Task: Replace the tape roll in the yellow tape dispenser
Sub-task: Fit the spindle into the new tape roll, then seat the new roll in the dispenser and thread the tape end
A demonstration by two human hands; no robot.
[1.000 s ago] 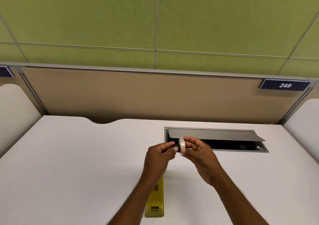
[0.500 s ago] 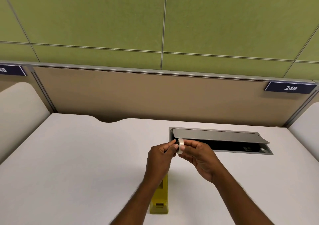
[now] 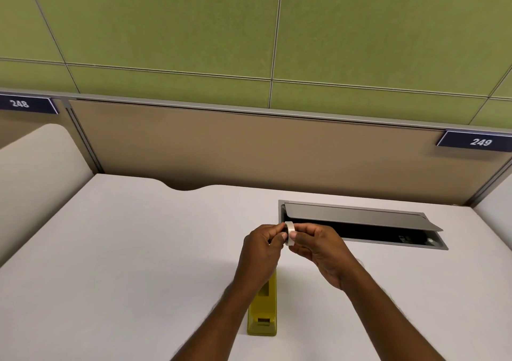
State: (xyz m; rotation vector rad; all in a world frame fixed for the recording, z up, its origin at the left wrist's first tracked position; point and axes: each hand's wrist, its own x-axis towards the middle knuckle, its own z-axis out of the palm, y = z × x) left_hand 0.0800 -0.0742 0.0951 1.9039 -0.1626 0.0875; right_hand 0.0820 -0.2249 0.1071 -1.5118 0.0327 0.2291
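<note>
A small white tape roll is held edge-on above the desk, between both hands. My right hand pinches the roll from the right. My left hand pinches something dark, seemingly the core, at the roll's left side; what exactly it grips is mostly hidden by fingers. The yellow tape dispenser lies on the white desk below my left wrist, its far end hidden under that hand.
A grey cable hatch with its lid raised sits in the desk just behind my hands. A tan partition closes the back, with number plates 248 and 249. White side dividers stand at left and right.
The hands have kept the tape roll between them, and the dark piece at its left shows less now. The camera has turned a little, so the scene sits further right.
</note>
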